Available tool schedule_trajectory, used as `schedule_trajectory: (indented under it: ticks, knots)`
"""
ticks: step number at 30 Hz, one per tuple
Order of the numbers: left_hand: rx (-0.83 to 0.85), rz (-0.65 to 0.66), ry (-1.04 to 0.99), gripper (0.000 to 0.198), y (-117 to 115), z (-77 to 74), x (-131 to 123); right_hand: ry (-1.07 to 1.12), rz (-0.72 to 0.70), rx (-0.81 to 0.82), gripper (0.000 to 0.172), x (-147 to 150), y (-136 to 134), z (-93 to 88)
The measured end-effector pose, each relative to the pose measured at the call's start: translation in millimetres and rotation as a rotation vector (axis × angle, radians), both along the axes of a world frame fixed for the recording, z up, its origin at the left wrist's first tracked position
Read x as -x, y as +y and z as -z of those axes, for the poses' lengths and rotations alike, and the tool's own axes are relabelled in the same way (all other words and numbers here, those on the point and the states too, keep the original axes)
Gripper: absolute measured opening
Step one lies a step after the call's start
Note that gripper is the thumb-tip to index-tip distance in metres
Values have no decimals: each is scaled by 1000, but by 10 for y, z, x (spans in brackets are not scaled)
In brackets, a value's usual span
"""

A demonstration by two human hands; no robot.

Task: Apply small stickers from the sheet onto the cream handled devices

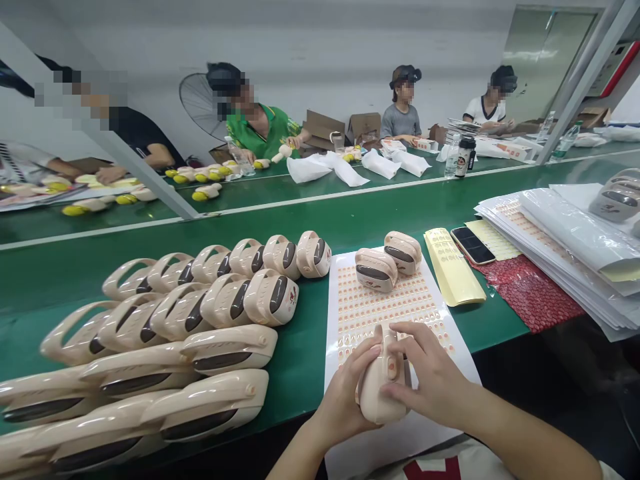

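Observation:
A beige plastic casing with a loop handle (pixel 382 398) is held upright over the sticker sheet (pixel 387 437) at the table's near edge. My left hand (pixel 341 395) wraps round its left side, with fingers at the handle. On its right side lies my right hand (pixel 434 375), thumb against the body and curled fingers at the handle. Between the hands a small orange mark shows on the casing. Two similar casings with dark windows, one nearer (pixel 376 270) and one farther (pixel 403 252), stand on the sheet's far end, among rows of small orange stickers.
Rows of beige casings (pixel 225 347) fill the left. To the right are yellow backing paper (pixel 453 270), a phone (pixel 473 245), red bubble wrap (pixel 533 293) and stacked sheets (pixel 565 247). Across the green table (pixel 280 220), beyond a metal post (pixel 165 180), several people work.

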State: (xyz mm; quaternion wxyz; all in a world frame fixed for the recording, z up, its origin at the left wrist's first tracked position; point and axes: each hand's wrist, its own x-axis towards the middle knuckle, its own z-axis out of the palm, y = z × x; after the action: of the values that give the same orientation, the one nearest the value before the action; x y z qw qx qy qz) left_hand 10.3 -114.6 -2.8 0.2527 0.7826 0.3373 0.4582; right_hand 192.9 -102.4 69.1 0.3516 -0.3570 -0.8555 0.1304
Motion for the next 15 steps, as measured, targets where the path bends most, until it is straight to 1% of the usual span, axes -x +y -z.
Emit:
schedule_trajectory:
  ticks: [4,7,12,14,15]
  knots:
    - [-43,1,11,85,-1,-46,-2,141,-36,157,11,61,19,29]
    - [-87,-10,31,82,-4,-44,-11,259,-28,266,8,109,19,82]
    - [-122,-33,38,84,4,14,-11,366,9,320,7,177,3,202]
    - [-109,-38,31,85,5,27,4,372,0,321,5,174,20,243]
    - [-102,-41,26,86,5,29,12,368,-16,323,8,163,37,260]
